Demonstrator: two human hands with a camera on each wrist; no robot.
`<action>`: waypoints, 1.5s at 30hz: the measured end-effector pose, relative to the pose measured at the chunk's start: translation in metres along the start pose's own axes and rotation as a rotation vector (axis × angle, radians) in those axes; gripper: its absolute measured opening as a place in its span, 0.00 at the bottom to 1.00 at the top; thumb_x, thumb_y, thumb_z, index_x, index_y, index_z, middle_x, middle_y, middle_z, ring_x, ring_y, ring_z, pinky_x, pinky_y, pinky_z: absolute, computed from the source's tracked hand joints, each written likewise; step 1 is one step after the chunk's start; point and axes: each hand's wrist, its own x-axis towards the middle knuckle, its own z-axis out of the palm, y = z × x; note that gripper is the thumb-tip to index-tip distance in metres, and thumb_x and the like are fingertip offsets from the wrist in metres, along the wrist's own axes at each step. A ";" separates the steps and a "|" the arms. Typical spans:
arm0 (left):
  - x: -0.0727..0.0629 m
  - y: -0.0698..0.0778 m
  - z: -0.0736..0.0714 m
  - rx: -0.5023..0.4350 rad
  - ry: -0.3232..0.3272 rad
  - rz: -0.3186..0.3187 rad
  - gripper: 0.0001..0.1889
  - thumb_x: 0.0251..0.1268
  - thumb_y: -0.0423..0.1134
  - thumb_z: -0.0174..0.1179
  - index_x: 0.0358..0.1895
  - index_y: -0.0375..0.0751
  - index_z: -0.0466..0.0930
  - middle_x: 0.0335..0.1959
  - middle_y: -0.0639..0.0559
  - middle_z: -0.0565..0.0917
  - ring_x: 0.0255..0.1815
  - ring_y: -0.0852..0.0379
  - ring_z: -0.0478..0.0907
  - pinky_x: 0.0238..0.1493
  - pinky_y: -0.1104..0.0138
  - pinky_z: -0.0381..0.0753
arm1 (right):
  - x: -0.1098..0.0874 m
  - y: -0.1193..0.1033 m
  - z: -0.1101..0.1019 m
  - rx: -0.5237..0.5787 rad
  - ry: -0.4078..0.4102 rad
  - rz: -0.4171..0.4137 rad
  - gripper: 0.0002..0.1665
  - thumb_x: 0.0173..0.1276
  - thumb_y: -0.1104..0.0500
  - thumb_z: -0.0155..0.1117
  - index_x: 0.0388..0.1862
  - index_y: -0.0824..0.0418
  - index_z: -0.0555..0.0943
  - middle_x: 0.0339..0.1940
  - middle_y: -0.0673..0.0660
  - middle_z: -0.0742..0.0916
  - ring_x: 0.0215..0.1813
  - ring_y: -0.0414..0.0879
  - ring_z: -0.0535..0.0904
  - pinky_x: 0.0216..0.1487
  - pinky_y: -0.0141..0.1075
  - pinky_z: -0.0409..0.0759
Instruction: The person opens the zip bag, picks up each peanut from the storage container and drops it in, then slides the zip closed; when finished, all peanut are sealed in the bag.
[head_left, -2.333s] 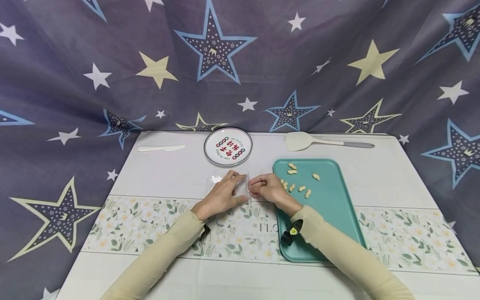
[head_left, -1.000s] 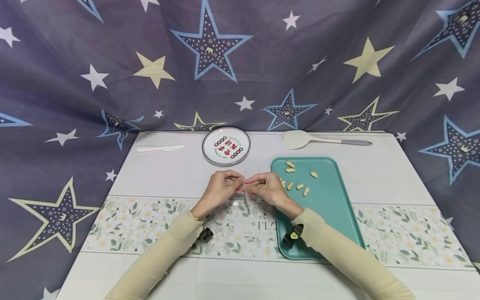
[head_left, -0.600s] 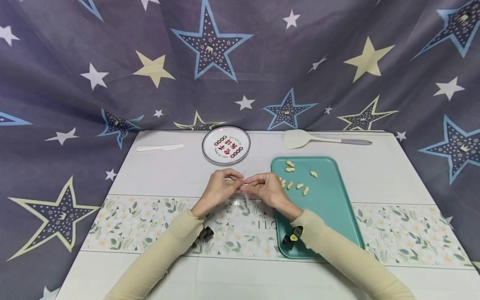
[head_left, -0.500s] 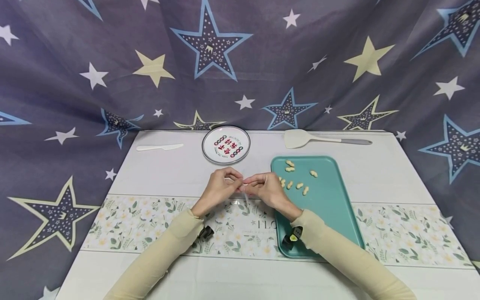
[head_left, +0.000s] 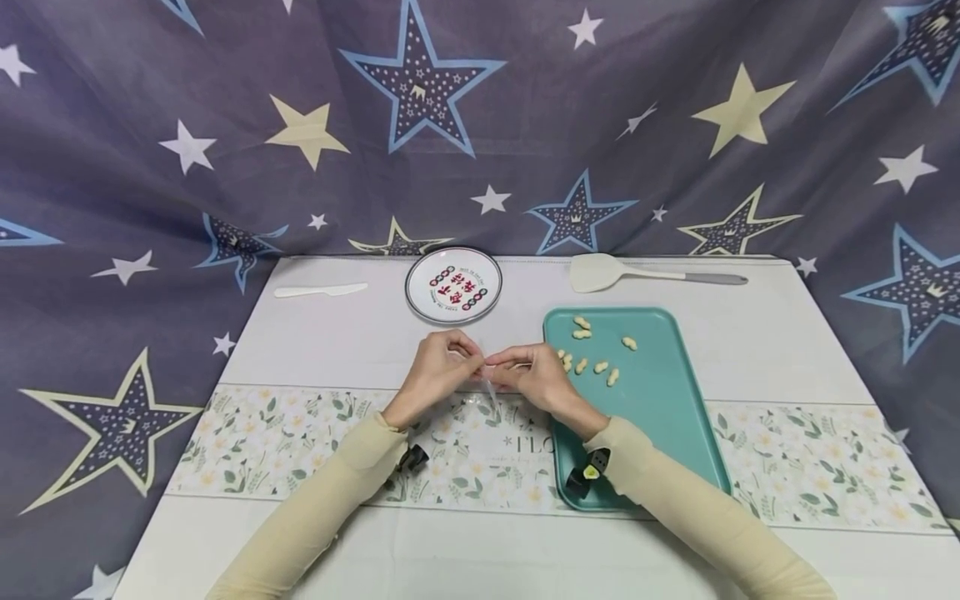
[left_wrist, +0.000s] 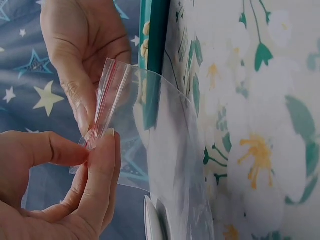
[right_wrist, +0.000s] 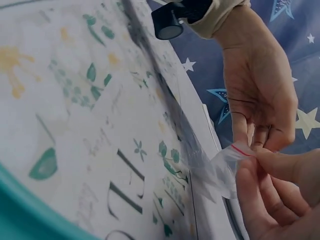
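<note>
A clear zip-lock bag (left_wrist: 170, 120) with a red seal line hangs between the two hands over the table. In the head view, my left hand (head_left: 438, 371) pinches the bag's sealed edge between thumb and fingers. From the other side my right hand (head_left: 538, 382) pinches the same edge, fingertips close to the left ones. The left wrist view shows the zip strip between both sets of fingertips, with the rest of the bag drooping loosely. No contents show inside the bag.
A teal tray (head_left: 652, 417) with several peanuts (head_left: 629, 342) lies at the right, partly under the right forearm. Behind the hands stand a round plate (head_left: 421, 287) with red lettering, a white plastic knife (head_left: 320, 290) and a spatula (head_left: 596, 272). A starry cloth (head_left: 480, 100) hangs behind.
Earlier the bag lay on the table with the left hand spread on it. Both hands have since come together and lifted its edge; in the last half second they hardly move.
</note>
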 end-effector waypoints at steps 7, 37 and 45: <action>0.000 0.003 -0.003 -0.009 -0.008 0.009 0.06 0.64 0.31 0.64 0.42 0.37 0.87 0.38 0.41 0.89 0.33 0.42 0.91 0.30 0.70 0.86 | 0.000 0.001 -0.003 0.035 -0.005 0.022 0.13 0.70 0.62 0.71 0.51 0.65 0.90 0.45 0.65 0.93 0.39 0.48 0.93 0.43 0.38 0.91; -0.004 0.003 0.009 0.071 0.002 0.100 0.18 0.59 0.25 0.63 0.54 0.34 0.88 0.37 0.42 0.91 0.32 0.54 0.90 0.35 0.70 0.88 | 0.000 0.002 -0.003 -0.065 0.081 -0.025 0.13 0.70 0.67 0.68 0.51 0.63 0.90 0.40 0.66 0.93 0.36 0.52 0.93 0.39 0.38 0.91; -0.002 0.001 0.011 0.114 -0.002 0.134 0.18 0.63 0.24 0.60 0.56 0.31 0.87 0.40 0.39 0.90 0.34 0.52 0.89 0.33 0.72 0.87 | 0.001 0.002 -0.003 -0.061 0.077 -0.025 0.14 0.70 0.65 0.67 0.52 0.64 0.90 0.42 0.65 0.93 0.38 0.52 0.93 0.43 0.41 0.91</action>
